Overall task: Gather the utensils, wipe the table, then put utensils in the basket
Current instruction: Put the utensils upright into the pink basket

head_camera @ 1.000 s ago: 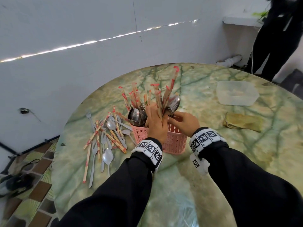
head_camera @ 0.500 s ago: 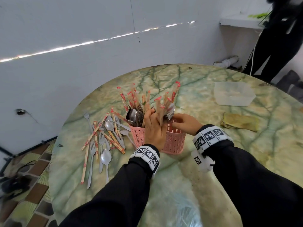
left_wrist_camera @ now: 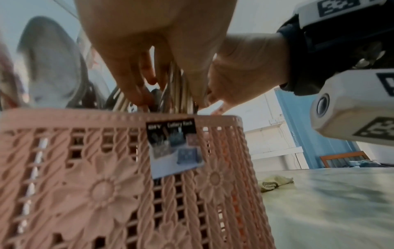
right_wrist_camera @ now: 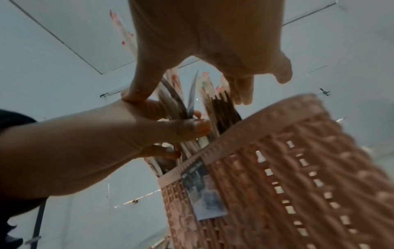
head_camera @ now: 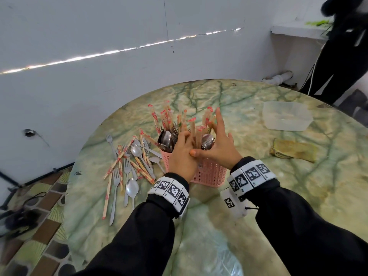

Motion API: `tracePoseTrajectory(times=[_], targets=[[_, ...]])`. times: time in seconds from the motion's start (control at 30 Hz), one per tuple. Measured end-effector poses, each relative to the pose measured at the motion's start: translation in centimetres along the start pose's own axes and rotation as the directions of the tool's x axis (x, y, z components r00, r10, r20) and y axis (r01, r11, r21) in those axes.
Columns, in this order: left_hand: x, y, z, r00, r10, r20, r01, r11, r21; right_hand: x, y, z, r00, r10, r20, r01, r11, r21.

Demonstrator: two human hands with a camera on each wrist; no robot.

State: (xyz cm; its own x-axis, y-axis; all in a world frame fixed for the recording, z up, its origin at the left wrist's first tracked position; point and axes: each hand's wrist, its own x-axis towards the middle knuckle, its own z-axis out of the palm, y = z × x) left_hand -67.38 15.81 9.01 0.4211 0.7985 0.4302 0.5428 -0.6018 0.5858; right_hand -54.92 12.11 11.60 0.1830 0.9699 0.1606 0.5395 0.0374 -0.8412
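Left hand [head_camera: 182, 156] over pink basket [head_camera: 209, 173], fingers curled round a bunch of chopsticks [head_camera: 194, 130] standing in it. Right hand [head_camera: 219, 145] beside it, fingers spread straight, holding nothing, thumb touching left hand. One basket, mid counter [head_camera: 298, 196], packed with spoons and chopsticks. Loose pile [head_camera: 129, 166] left of basket: three forks and about three spoons visible, chopsticks too tangled to count. One cloth [head_camera: 292, 150], one clear tub [head_camera: 286, 118] on the right
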Motion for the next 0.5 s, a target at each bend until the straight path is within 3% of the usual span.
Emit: tracePoseTrajectory(times=[0.1, 0.23, 0.3, 0.37, 0.43, 0.5], targets=[[0.0, -0.5, -0.4, 0.999, -0.006, 0.038, 0.005, 1.000, 0.029, -0.1, 0.1, 0.5, 1.000, 0.000, -0.001, 0.000, 0.999, -0.045], [-1.0, -1.8, -0.8, 0.999, 0.024, 0.038, -0.017, 0.986, -0.166, -0.2, 1.3, 0.5, 0.999, 0.025, -0.024, -0.027, 0.995, -0.101], [-1.7, -2.6, -1.4, 0.987, 0.140, -0.083, -0.154, 0.971, -0.185, -0.3, 1.8, 0.1, 0.997, 0.070, -0.025, -0.073, 0.991, -0.110], [-2.7, -3.9, -2.2, 0.920, 0.258, -0.294, -0.285, 0.957, -0.050, -0.4, 2.2, -0.3, 0.992, 0.120, -0.026, -0.123, 0.978, -0.166], [-3.4, -5.3, -2.8, 0.881, 0.166, -0.443, -0.177, 0.984, 0.015, -0.5, 2.4, -0.3, 0.987, 0.162, -0.016, -0.161, 0.954, -0.252], [-3.7, -6.6, -3.0, 0.882, -0.092, -0.461, 0.059, 0.995, -0.086, -0.4, 2.3, 0.3, 0.984, 0.174, -0.035, -0.176, 0.933, -0.314]])
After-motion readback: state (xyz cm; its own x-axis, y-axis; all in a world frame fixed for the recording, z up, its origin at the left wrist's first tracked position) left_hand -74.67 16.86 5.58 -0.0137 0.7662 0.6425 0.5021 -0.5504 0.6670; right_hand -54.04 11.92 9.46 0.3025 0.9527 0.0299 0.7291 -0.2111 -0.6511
